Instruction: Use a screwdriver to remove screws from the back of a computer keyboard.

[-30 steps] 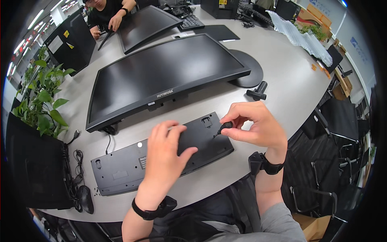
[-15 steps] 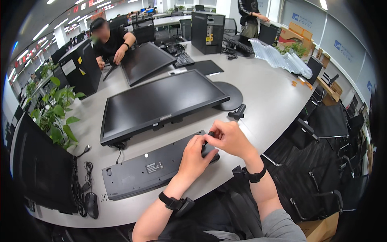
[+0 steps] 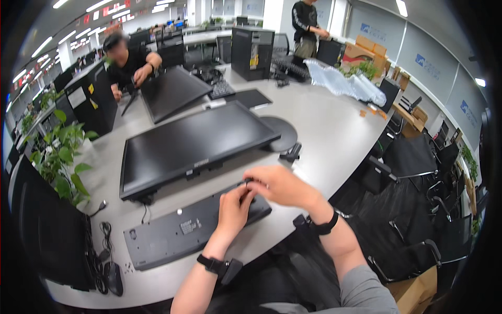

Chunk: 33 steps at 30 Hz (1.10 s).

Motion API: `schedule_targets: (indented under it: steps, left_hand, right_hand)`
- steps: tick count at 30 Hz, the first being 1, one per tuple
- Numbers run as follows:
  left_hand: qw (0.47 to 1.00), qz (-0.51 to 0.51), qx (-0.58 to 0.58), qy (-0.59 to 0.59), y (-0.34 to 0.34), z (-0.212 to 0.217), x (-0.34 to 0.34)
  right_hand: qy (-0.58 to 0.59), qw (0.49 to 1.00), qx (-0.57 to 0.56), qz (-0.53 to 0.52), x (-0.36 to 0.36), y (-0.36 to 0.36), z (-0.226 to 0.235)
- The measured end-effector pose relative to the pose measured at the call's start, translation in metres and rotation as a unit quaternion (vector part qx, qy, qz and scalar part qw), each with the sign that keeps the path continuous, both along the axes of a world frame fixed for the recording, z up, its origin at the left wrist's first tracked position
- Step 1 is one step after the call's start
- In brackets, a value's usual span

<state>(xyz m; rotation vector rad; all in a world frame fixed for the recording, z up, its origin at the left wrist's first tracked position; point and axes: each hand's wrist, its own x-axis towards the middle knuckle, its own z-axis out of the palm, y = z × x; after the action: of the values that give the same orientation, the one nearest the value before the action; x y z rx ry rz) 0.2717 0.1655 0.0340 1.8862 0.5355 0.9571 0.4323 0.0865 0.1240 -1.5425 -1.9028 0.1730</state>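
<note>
We take the step in hand to be work on the underside of the keyboard [image 3: 196, 227], which lies face down near the front edge of the bench [image 3: 334, 131], just in front of the flat-lying monitor [image 3: 193, 144]. Both hands meet at the keyboard's right end. Left hand [image 3: 234, 206] rests on the back of the keyboard with its fingers curled toward a small part near the far edge. Right hand [image 3: 280, 186] comes in from the right, fingertips pinched together at the same spot; it looks like a small dark piece, perhaps a fold-out foot or clip.

Our judgement: the next move calls for a fine, steady pinch at that spot while the left hand keeps the keyboard from sliding.

Hard to make out: the small piece itself is mostly covered by the fingers, so we cannot tell whether either hand truly grips it or only touches. The keyboard's key side is hidden. The cable [image 3: 102, 230] and mouse [image 3: 112, 277] at the left sit partly in shadow beside a dark screen [image 3: 47, 235]. A round monitor base [image 3: 282, 133] and a small black stand piece [image 3: 291, 153] lie beyond. Another person [image 3: 128, 60] works on a second monitor [image 3: 175, 91] farther off.
</note>
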Motion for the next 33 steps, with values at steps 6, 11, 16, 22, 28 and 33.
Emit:
schedule_targets:
  steps: [6, 11, 16, 22, 28, 33]
  left_hand:
    - [0.994, 0.002, -0.057, -0.09, 0.005, -0.005, 0.005]
    - [0.993, -0.01, -0.078, -0.086, 0.007, -0.006, 0.0]
    - [0.998, -0.009, -0.038, -0.051, 0.006, -0.003, -0.002]
    - [0.999, 0.007, -0.017, -0.049, 0.002, 0.001, -0.001]
    - [0.996, -0.019, 0.004, -0.091, -0.001, -0.003, -0.002]
    - [0.996, 0.02, -0.005, -0.09, -0.001, -0.004, -0.005]
  right_hand:
    - [-0.076, 0.997, -0.001, -0.029, -0.004, 0.004, 0.005]
    - [-0.094, 0.994, 0.002, -0.058, -0.012, 0.005, 0.008]
    - [-0.118, 0.987, 0.011, -0.112, -0.014, 0.005, 0.007]
    - [-0.065, 0.997, 0.027, -0.035, -0.006, 0.002, 0.006]
    - [-0.077, 0.995, -0.04, -0.057, -0.008, -0.001, 0.007]
    - [-0.148, 0.981, -0.008, -0.125, -0.029, 0.004, -0.004]
